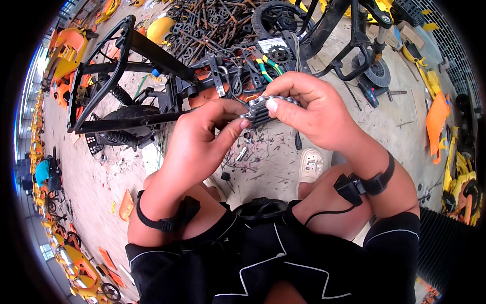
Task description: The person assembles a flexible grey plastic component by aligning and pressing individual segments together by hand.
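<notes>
A metal roller chain (pixel 256 103) is held in front of me between both hands, over the littered floor. My left hand (pixel 202 136) pinches its left end between thumb and fingers. My right hand (pixel 315 109) grips the chain further right, thumb pressed on it, with more links showing by the fingers. Dark ridged rows show just below the chain between the hands; whether they are folded chain or another part, I cannot tell. Just beyond my hands lie a tool with yellow-green handles (pixel 272 66) and a toothed chainring (pixel 279 53).
A black bike frame (pixel 152 55) with a wheel lies at left. Beyond it is a heap of rusty cranks and chainrings (pixel 217 23). A power drill (pixel 368 93) rests on the floor at right, near a disc wheel (pixel 375 71). A small metal socket (pixel 241 153) lies below my hands.
</notes>
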{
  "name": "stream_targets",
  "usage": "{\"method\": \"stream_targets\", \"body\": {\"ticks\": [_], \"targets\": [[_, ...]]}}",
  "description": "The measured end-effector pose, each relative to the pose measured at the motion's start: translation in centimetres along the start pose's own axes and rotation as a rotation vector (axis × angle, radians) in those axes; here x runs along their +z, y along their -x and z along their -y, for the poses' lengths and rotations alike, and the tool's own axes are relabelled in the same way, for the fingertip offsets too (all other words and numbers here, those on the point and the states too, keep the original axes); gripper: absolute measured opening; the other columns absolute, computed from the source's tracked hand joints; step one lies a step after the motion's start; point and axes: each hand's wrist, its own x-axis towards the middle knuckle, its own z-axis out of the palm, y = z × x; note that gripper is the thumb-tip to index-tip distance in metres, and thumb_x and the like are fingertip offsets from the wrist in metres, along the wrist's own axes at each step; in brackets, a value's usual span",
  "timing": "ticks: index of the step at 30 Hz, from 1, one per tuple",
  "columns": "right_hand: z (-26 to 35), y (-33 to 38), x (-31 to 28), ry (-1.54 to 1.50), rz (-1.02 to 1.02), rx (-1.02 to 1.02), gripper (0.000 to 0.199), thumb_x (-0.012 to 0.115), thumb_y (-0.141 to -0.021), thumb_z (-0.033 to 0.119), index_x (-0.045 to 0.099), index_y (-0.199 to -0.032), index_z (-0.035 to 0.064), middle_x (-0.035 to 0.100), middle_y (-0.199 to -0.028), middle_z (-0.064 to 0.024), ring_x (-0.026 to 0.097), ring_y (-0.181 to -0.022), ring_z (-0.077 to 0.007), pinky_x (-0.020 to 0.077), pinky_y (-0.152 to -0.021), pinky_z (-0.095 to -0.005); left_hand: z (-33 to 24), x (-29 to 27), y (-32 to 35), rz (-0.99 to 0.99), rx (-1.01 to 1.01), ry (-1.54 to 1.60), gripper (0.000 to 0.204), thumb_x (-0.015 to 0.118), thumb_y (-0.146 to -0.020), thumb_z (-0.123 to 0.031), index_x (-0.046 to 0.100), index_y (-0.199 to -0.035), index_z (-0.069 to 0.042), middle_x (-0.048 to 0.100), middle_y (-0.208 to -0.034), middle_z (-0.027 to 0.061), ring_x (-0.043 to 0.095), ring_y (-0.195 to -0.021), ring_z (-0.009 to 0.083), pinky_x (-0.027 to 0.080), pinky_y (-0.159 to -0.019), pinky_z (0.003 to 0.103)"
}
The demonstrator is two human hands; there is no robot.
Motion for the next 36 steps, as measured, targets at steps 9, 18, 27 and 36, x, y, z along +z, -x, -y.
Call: {"method": "stream_targets", "body": {"ticks": [9,18,27,36], "targets": [[-0.3,-0.6,1.1,0.128,0.108,0.066,0.014,0.068,-0.097,0.007,0.066,-0.111,0.0027,0.064,-0.092,0.0017,0.056,-0.083,-0.0051,0.0473,-0.072,-0.0235,0.5,-0.8,-0.6,0.025,-0.047,0.261,0.02,0.071,-0.093,-0.001,0.067,-0.112,0.003,0.072,-0.097,0.0036,0.065,-0.086,0.0069,0.052,-0.074,0.023],[-1.6,-1.3,2.1,0.083,0.055,-0.006,0.014,0.07,-0.097,0.014,0.069,-0.106,0.0031,0.066,-0.084,-0.0016,0.057,-0.075,-0.0054,0.0473,-0.065,-0.0254,0.8,-1.3,-0.8,-0.002,-0.036,0.042,0.02,0.074,-0.091,0.0,0.069,-0.111,0.002,0.072,-0.098,0.0029,0.066,-0.09,0.0081,0.053,-0.081,0.024],[-1.6,-1.5,1.9,0.216,0.039,-0.084,0.016,0.071,-0.097,0.015,0.071,-0.107,0.0032,0.068,-0.081,-0.0021,0.056,-0.068,-0.0056,0.0467,-0.059,-0.0257,1.6,-0.9,-0.8,-0.069,0.037,0.205,0.023,0.075,-0.089,-0.003,0.071,-0.112,-0.003,0.071,-0.09,0.0025,0.065,-0.08,0.0086,0.051,-0.07,0.024],[-1.5,-1.5,1.7,0.388,0.044,-0.243,0.014,0.071,-0.094,0.012,0.071,-0.105,0.003,0.069,-0.086,-0.0101,0.062,-0.068,-0.0167,0.0494,-0.06,-0.0317,1.7,-0.6,-0.7,-0.068,0.135,0.023,0.019,0.075,-0.091,-0.008,0.073,-0.109,-0.002,0.074,-0.091,0.0097,0.068,-0.078,0.0149,0.054,-0.07,0.029]]}}
